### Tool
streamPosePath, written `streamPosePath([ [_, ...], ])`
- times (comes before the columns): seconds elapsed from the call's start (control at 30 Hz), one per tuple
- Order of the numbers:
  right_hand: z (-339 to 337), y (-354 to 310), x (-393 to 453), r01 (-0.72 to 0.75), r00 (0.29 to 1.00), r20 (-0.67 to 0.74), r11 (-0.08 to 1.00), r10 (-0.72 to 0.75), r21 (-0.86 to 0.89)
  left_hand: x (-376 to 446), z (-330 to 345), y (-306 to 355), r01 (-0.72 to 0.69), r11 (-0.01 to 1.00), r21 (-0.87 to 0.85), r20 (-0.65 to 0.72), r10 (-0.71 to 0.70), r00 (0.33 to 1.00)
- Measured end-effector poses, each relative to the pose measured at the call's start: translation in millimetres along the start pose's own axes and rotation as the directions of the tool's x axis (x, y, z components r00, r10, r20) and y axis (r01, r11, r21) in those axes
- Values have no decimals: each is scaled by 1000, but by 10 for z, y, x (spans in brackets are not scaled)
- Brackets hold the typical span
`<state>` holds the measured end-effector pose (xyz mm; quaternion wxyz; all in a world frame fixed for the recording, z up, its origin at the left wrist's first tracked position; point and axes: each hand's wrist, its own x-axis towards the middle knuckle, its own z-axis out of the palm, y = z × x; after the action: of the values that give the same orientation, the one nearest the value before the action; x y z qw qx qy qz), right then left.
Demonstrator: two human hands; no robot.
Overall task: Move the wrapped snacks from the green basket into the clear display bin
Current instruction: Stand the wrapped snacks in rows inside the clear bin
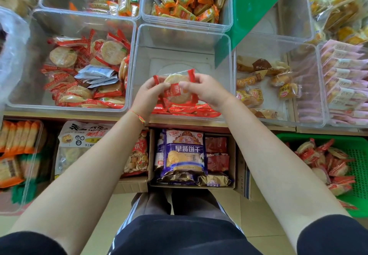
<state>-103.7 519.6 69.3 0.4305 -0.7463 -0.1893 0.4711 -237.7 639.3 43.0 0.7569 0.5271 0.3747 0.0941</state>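
- Bins of clear plastic sit side by side on a shelf; the far-left bin (31,59) holds round rice crackers in red-edged wrappers and a few pale blue sachets.
- Below it, under the shelf, lie orange-wrapped packs in another clear box (37,135), a white snack bag (79,135) and a cardboard box (237,167) with a purple biscuit bag (185,153) on top.
- Left hand (148,93), with a thin coloured string bracelet (139,116) on its wrist, pinches the left side of a small stack of wrapped snacks (177,87); its grip is closed on the wrappers.
- That stack is held over the clear display bin (183,41) in the middle, above its near part.
- More red-wrapped snacks (185,110) lie in a low layer along the bin's near wall; the rest of its floor is bare.
- Right hand (207,91) pinches the right side of the same stack, fingers curled around the wrappers.
- Next bin to the right (278,119) holds small wrapped cakes in brown and yellow.
- Far right, pink-wrapped packs (346,75) stand in rows.
- Green basket (356,155) sits low at the right edge, beside the right forearm, with a heap of red-wrapped crackers (326,165) inside.
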Motion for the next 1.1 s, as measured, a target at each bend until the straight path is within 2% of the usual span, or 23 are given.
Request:
streamPosePath([
  [0.07, -11, -3, 1, 57, 994, -93, 997, -61, -44, 20, 58, -10, -12, 997, 82, 21, 10, 1000],
  [0.13, -127, 14, 41, 134, 935, -288, 958, -207, -253, 119, 73, -65, -31, 937, 347, -70, 59, 996],
  [0.17, -211, 40, 74, 148, 888, -344, 898, -305, -414, 178, 56, -101, -25, 853, 522, -112, 97, 989],
  [0.2, -296, 74, 101, 132, 858, -338, 803, -386, -581, 238, 28, -132, -16, 738, 674, -122, 133, 984],
  [0.23, -368, 124, 136, 90, 861, -288, 683, -419, -724, 296, 3, -162, -21, 626, 779, -92, 147, 985],
  [0.3, -409, 203, 198, 19, 935, -140, 440, -326, -898, 406, -27, -207, -37, 428, 903, -11, 110, 994],
  [0.37, -323, 268, 257, -13, 987, -50, 239, -151, -971, 514, -32, -219, -34, 285, 958, 19, 54, 998],
  [0.43, -194, 289, 322, -21, 999, -23, 56, -39, -998, 619, -30, -211, -21, 203, 979, 17, 20, 1000],
  [0.5, -96, 321, 401, -33, 999, -33, -21, 21, -999, 730, -37, -235, -14, 158, 987, 18, -21, 1000],
  [0.57, -52, 373, 473, -47, 995, -42, 57, 90, -997, 827, -47, -281, -10, 132, 991, 22, -88, 996],
  [0.67, -88, 441, 519, -81, 971, -6, 308, 238, -948, 941, -69, -329, 3, 123, 992, 22, -203, 979],
  [0.73, -143, 454, 513, -82, 948, 58, 418, 313, -905, 1010, -69, -343, -6, 119, 993, 36, -252, 967],
  [0.8, -183, 444, 490, -110, 933, 86, 502, 350, -858, 1065, -31, -358, -7, 110, 994, 36, -269, 962],
  [0.87, -220, 441, 513, -187, 936, 47, 610, 348, -770, 1092, 25, -377, 17, 86, 996, 8, -287, 958],
  [0.93, -237, 472, 628, -202, 969, -56, 647, 239, -735, 1099, 52, -409, 37, 53, 998, -19, -303, 953],
  [1.0, -208, 499, 765, -154, 988, -127, 643, 88, -750, 1104, 27, -414, 30, 57, 998, -14, -260, 966],
  [1.1, -79, 505, 948, -40, 999, -25, 564, 36, -825, 1137, -3, -289, 17, 114, 993, -4, -115, 993],
])
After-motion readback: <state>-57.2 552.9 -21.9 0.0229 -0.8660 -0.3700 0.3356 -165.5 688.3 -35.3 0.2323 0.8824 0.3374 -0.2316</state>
